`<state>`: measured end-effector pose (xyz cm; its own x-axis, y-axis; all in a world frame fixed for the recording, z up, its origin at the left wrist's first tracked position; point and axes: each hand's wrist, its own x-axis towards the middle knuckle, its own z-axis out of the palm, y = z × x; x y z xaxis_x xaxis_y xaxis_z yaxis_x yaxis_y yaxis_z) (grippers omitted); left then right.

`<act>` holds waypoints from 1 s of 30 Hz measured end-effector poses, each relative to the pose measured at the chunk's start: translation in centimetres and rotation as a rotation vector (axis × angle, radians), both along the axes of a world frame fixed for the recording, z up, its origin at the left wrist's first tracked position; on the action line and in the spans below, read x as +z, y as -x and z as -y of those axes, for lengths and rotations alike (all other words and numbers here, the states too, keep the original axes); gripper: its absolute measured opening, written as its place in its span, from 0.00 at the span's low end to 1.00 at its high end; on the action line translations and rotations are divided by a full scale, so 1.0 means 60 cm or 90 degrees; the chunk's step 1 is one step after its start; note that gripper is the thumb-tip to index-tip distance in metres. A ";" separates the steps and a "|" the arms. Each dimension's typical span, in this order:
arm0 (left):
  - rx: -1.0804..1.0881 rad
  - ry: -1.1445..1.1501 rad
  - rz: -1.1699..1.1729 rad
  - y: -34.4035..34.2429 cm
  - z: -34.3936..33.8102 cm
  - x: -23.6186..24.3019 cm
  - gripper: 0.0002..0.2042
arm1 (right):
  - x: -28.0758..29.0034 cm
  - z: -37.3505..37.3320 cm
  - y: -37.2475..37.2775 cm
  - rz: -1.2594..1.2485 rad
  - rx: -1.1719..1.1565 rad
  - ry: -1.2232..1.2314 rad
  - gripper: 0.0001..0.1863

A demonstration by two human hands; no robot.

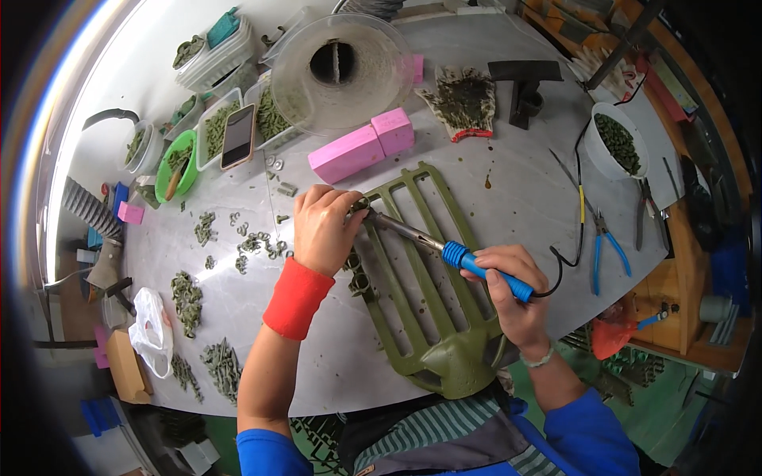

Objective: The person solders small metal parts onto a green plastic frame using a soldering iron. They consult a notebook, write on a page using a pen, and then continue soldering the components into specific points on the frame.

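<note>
Tabletop: through my feed I'm viewing a grey, faintly veined tabletop (528,190).
Wall: a white wall (147,59) is rising beyond the tabletop's far left.
Light: a bright white band (57,170) is glowing left of the tabletop.
Floor: I'm seeing green floor (665,390) past the tabletop's near right edge.
Woodwork: a brown wooden unit (692,305) is standing right of the tabletop.

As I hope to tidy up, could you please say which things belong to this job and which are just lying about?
In use:
corded blue-handled metal soldering iron, in the right fingers
olive-green slatted frame, left fingers at its edge

Seemingly lying about:
black rectangular phone
stained white fabric glove, red cuff
blue-handled metal pliers
</note>
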<state>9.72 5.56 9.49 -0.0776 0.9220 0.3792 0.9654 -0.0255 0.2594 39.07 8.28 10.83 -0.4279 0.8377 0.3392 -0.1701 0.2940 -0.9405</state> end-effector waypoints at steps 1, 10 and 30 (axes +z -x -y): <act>0.000 -0.002 -0.003 0.001 0.000 -0.001 0.12 | 0.001 -0.001 0.000 0.009 -0.010 -0.011 0.07; -0.021 0.004 0.024 -0.005 -0.005 0.003 0.13 | 0.028 0.016 -0.066 0.085 -0.010 -0.019 0.07; 0.482 0.343 -0.208 0.482 0.337 -0.058 0.19 | 0.084 0.065 -0.117 -0.059 0.032 0.114 0.08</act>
<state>-19.21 -14.65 6.04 -0.6851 0.7277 0.0316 0.7039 0.6727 -0.2280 46.06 4.39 15.88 -0.4445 0.8667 0.2264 -0.2683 0.1123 -0.9568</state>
